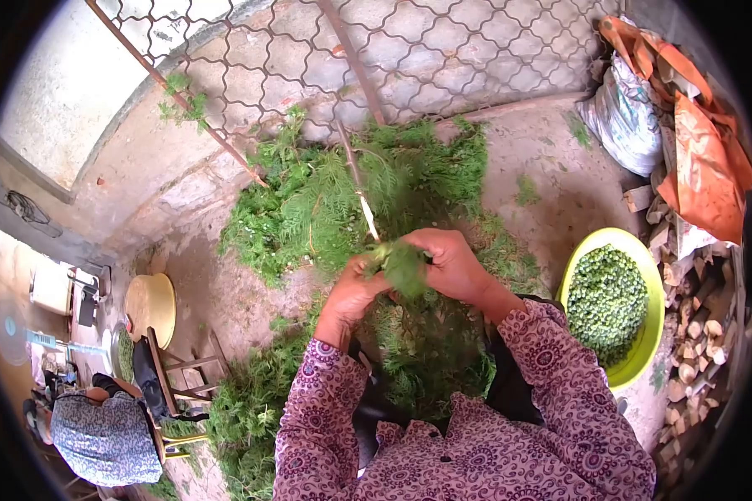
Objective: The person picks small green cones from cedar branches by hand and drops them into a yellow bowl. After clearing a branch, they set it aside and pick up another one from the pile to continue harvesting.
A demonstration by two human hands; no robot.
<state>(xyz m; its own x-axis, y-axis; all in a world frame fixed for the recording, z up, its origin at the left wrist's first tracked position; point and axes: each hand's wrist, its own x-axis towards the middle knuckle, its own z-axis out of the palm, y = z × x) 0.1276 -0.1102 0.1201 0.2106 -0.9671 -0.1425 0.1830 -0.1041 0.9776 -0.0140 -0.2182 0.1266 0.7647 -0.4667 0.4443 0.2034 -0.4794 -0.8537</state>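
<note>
My left hand [353, 294] and my right hand [453, 260] are close together in front of my body, fingers closed. Between them is a feathery green sprig [405, 269], partly blurred and partly covered by my fingers. A thin stick [361, 196], brown above and stripped pale lower down, rises just beyond my hands; whether a hand grips it cannot be made out. Beyond it lies a heap of cut leafy branches [326, 204] on the ground. To the right of my right hand stands a yellow-green basin [656, 321] filled with small round green fruits or cones [607, 301].
Wire mesh fencing [443, 50] and a wall border the far side. At right are stacked firewood [700, 355], a white sack [625, 117] and an orange sheet [706, 171]. Another person [107, 434] sits at lower left, near a wooden stool [180, 367] and a round tan container [163, 309].
</note>
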